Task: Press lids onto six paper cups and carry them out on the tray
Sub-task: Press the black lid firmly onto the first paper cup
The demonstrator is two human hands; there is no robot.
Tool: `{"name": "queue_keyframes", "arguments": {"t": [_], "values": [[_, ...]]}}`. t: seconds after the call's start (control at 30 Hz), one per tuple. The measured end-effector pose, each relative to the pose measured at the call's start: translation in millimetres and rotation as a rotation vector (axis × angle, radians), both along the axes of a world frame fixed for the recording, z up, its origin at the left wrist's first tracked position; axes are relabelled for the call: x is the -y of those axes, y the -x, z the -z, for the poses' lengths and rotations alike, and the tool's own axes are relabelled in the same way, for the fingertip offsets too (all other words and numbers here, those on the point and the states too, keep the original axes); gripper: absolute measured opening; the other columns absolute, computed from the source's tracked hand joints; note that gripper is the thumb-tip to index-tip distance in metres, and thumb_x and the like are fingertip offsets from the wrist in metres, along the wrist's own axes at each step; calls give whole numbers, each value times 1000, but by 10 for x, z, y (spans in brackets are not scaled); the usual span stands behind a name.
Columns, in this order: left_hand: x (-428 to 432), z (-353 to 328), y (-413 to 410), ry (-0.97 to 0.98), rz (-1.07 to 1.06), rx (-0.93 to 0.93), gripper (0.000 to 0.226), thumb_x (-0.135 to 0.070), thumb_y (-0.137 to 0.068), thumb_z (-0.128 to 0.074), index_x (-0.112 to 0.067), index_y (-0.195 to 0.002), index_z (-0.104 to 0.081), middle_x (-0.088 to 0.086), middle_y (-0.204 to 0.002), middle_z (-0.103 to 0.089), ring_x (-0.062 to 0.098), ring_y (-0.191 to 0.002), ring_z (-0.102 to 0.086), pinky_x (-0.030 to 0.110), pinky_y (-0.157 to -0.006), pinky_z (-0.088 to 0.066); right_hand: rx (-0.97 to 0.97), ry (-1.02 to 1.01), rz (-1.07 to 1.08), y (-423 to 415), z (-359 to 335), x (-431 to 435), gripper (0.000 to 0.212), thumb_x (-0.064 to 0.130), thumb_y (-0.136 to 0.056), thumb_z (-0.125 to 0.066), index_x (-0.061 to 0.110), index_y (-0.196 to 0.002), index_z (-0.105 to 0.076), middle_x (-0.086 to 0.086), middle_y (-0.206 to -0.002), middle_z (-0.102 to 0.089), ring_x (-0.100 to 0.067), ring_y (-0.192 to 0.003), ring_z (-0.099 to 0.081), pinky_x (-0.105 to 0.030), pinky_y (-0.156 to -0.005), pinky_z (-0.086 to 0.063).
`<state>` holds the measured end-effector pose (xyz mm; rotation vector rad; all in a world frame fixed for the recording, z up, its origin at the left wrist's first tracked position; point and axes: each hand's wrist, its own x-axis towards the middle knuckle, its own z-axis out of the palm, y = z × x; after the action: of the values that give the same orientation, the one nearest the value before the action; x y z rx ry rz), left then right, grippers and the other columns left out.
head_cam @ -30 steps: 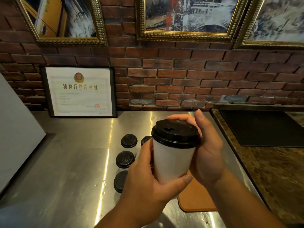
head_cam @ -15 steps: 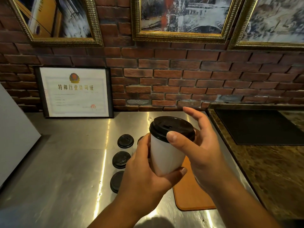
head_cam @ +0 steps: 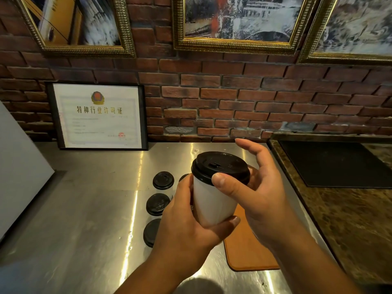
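Observation:
A white paper cup [head_cam: 213,203] with a black lid [head_cam: 220,167] is lifted above the steel counter. My left hand [head_cam: 186,225] grips its lower body, thumb across the front. My right hand [head_cam: 254,194] sits at the cup's right side with the thumb pressing the lid's front rim and the fingers spread behind it. Three lidded cups [head_cam: 163,180] [head_cam: 158,204] [head_cam: 151,232] stand in a column on the counter to the left; the edge of another lid [head_cam: 183,177] peeks out behind my left hand. An orange-brown tray [head_cam: 248,253] lies under my hands.
A framed certificate [head_cam: 98,115] leans on the brick wall at the back left. A white appliance side [head_cam: 19,166] stands at far left. A brown stone counter [head_cam: 347,209] with a black mat [head_cam: 335,164] runs along the right. Gold-framed pictures hang above.
My right hand came off the far side of the lid, and its thumb now presses the front rim. The cup has tilted slightly and the camera has shifted a little.

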<state>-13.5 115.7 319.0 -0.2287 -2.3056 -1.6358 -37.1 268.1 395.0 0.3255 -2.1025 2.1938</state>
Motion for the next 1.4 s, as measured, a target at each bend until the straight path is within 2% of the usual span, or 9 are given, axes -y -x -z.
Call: {"name": "queue_keyframes", "arguments": {"t": [0.2, 0.4, 0.5, 0.6, 0.73, 0.87, 0.97, 1.13, 1.4], "values": [[-3, -11, 8, -34, 28, -3, 98, -84, -60, -88, -66, -142, -37, -31, -128, -60, -9, -117, -60, 14, -67, -62, 23, 16, 12, 48, 61, -16, 96, 79, -52, -91, 52, -136, -54, 15, -120, -76, -9, -112, -74, -19, -77, -62], [-27, 15, 60, -21, -10, -36, 94, -84, -66, -85, -71, -142, -32, -41, -129, -56, -17, -122, -54, -1, -66, -50, 109, 62, -82, 82, 223, -107, 103, 77, -61, -89, 44, -149, -46, 6, -133, -73, -16, -128, -68, -22, -93, -59], [-44, 45, 105, -46, 1, -33, 93, -80, -67, -87, -66, -144, -37, -37, -131, -59, -16, -120, -58, 1, -66, -51, 111, 31, -112, 80, 314, -119, 94, 67, -68, -91, 33, -147, -53, 0, -134, -72, -21, -128, -68, -28, -93, -61], [-86, 55, 144, -90, 6, -25, 91, -83, -65, -84, -64, -142, -41, -35, -129, -62, -17, -116, -60, 1, -63, -50, 101, -3, -107, 94, 391, -139, 76, 44, -73, -91, 30, -141, -61, -2, -130, -74, -25, -123, -71, -34, -89, -64], [-141, 79, 197, -119, 14, -1, 89, -84, -64, -82, -64, -141, -42, -33, -126, -64, -15, -112, -63, 4, -61, -53, 85, -15, -102, 141, 437, -214, 74, 36, -73, -91, 23, -141, -63, -5, -129, -74, -29, -122, -71, -42, -91, -65], [-176, 135, 252, -81, 19, 15, 90, -85, -62, -82, -69, -140, -40, -33, -126, -63, -13, -112, -63, 5, -60, -54, 54, -1, -72, 190, 482, -299, 70, 35, -74, -90, 23, -138, -65, -4, -127, -75, -28, -120, -72, -41, -90, -65], [-197, 221, 273, -52, 47, 56, 97, -76, -65, -90, -65, -146, -39, -27, -132, -63, -3, -115, -65, 17, -71, -63, 33, 8, -47, 238, 512, -350, 67, 37, -73, -91, 29, -135, -68, -1, -125, -77, -25, -118, -73, -35, -85, -65], [-271, 281, 348, -29, 71, 73, 83, -60, -69, -92, -64, -139, -46, -25, -131, -67, 3, -116, -68, 23, -80, -65, 25, 1, -78, 360, 571, -476, 66, 35, -74, -91, 31, -135, -68, 2, -124, -76, -21, -119, -72, -30, -83, -65], [-422, 381, 518, -36, 83, 112, 82, -53, -71, -95, -49, -142, -53, -18, -131, -70, 11, -117, -70, 34, -86, -66, 60, -68, -165, 645, 733, -736, 67, 34, -73, -93, 33, -135, -67, 2, -127, -75, -23, -123, -70, -33, -91, -64]]}}
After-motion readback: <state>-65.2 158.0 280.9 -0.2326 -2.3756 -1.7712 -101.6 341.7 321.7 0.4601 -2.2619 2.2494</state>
